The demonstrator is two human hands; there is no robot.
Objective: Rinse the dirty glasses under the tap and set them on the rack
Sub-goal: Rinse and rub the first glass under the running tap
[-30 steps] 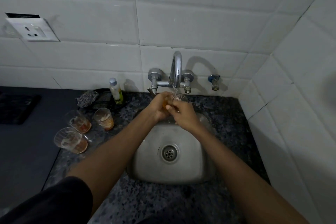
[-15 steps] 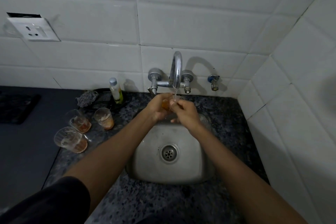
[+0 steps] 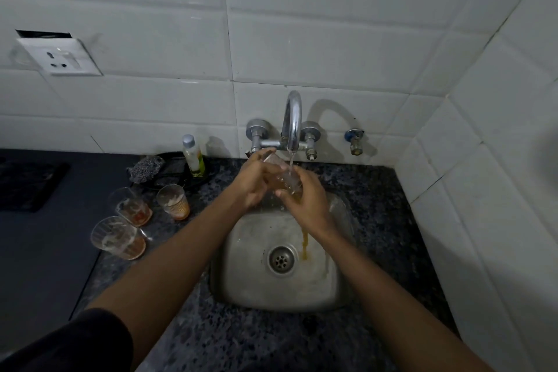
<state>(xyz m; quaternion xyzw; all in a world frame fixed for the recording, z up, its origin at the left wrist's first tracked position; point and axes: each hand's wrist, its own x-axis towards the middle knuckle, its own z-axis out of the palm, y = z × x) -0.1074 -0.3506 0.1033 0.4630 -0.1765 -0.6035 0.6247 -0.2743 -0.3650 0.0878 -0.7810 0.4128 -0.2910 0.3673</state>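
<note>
I am standing at a small steel sink (image 3: 250, 290) set into a dark speckled counter (image 3: 383, 214), looking down at my own two bare forearms reaching forward. Both of my hands are wrapped around one glass (image 3: 282, 175), which I hold tilted under the tap (image 3: 292, 118) while a thin stream of water runs into it. My left hand (image 3: 252, 181) curls around the glass from the left, and my right hand (image 3: 305, 199) cups it from the right and below. An orange-brown trickle (image 3: 305, 246) runs down the basin just beside the drain (image 3: 281, 260), so I judge this glass is mid-rinse and not yet clean. To the left of the sink, three more dirty glasses wait on the counter, each with brownish dregs: one nearest me, leaning (image 3: 117, 237), one behind it (image 3: 133, 205), and one standing closer to the sink (image 3: 174, 201). That makes four glasses in all, one in hand and three untouched. I can see no rack from here, so by my reckoning nothing has been set down to dry and most of the job remains. Behind the waiting glasses are one small bottle (image 3: 193, 157) and one dark scrubbing pad (image 3: 145, 168). One wall socket (image 3: 60, 57) sits on the white tiles.
</note>
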